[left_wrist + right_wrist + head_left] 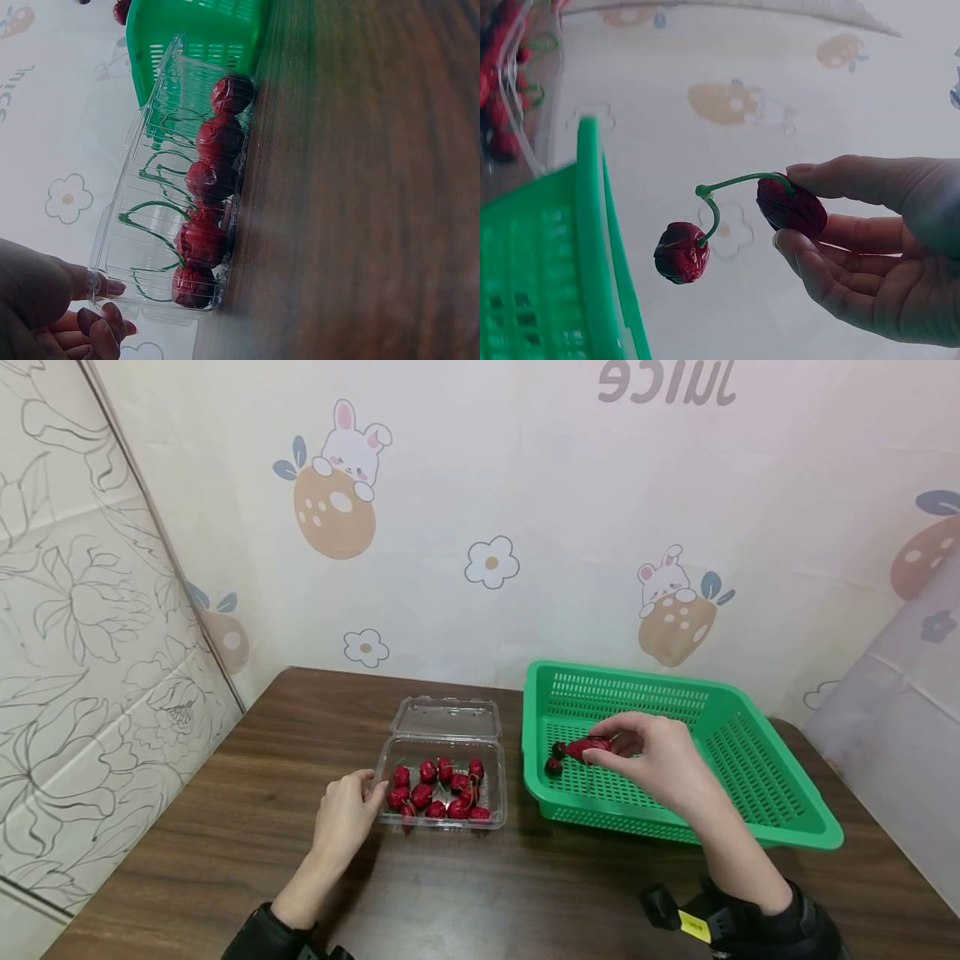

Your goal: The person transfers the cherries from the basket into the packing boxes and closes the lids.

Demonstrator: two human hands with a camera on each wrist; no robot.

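My left hand [345, 822] is at the left side of a clear plastic clamshell box [495, 777], its thumb and fingers pinching the rim. Red cherries [422, 795] with green stems lie inside the box, seen through its wall in the left wrist view. Over the green basket [720, 685], my right hand [663, 760] pinches a dark red cherry [791, 206] between thumb and fingertips. A green stem [739, 180] joins it to a second cherry [682, 253], which dangles free in the right wrist view.
The box's lid [446, 718] is folded back toward the wall. Close on the box's right stands the basket, on the brown wooden table [480, 893]. A patterned wall covering [450, 485] rises behind the table.
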